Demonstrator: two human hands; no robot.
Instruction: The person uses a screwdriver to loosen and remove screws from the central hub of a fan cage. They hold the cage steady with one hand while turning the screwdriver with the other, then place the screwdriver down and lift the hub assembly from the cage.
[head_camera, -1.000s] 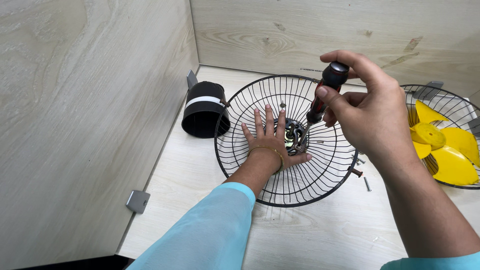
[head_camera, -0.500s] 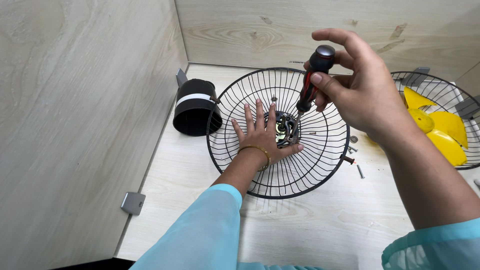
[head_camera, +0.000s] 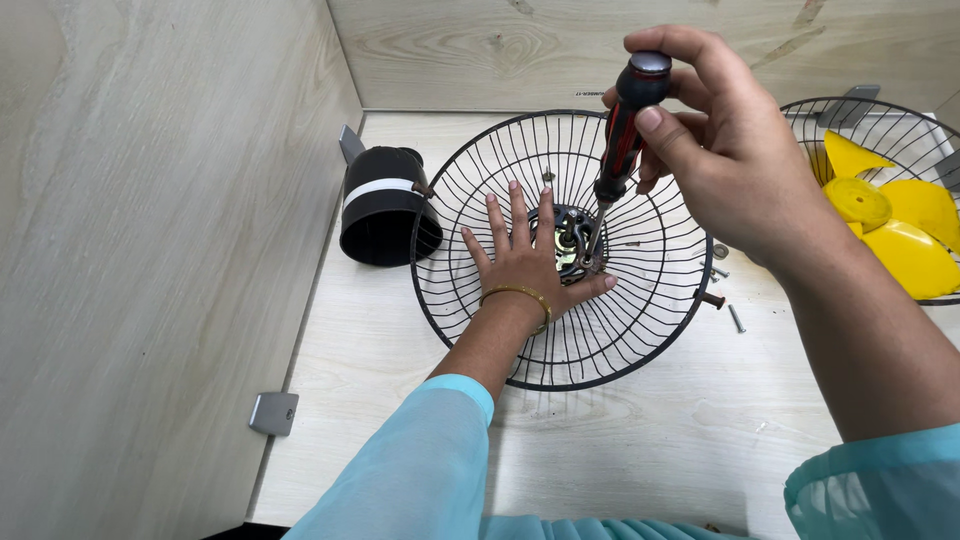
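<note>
A pale wood-grain tabletop (head_camera: 640, 440) fills the scene, boxed in by matching wood-grain panels (head_camera: 150, 220) on the left and the far side. In the middle of it lies a black round wire fan guard (head_camera: 470, 190), dished upward, with a small metal motor hub (head_camera: 572, 245) at its centre.

The left hand (head_camera: 525, 262) lies flat inside the guard, fingers spread, palm pressing on the wires just left of the hub; a thin gold bangle (head_camera: 518, 297) circles its wrist above a light blue sleeve (head_camera: 420, 470). The right hand (head_camera: 735, 155) hovers above and to the right of the hub, its fingers and thumb wrapped around the red and black handle of a screwdriver (head_camera: 622, 130). The shaft slopes down and left, and its tip meets the hub right beside the left thumb and forefinger.

To the left of the guard, touching its rim, a black cylindrical plastic housing with a white band (head_camera: 385, 205) rests on its side. At the far right a second wire guard (head_camera: 880, 115) holds a yellow plastic fan blade (head_camera: 900, 225). A few small loose screws (head_camera: 737, 318) lie on the table just right of the central guard. A small grey metal bracket (head_camera: 273, 412) sits at the near left edge of the table.
</note>
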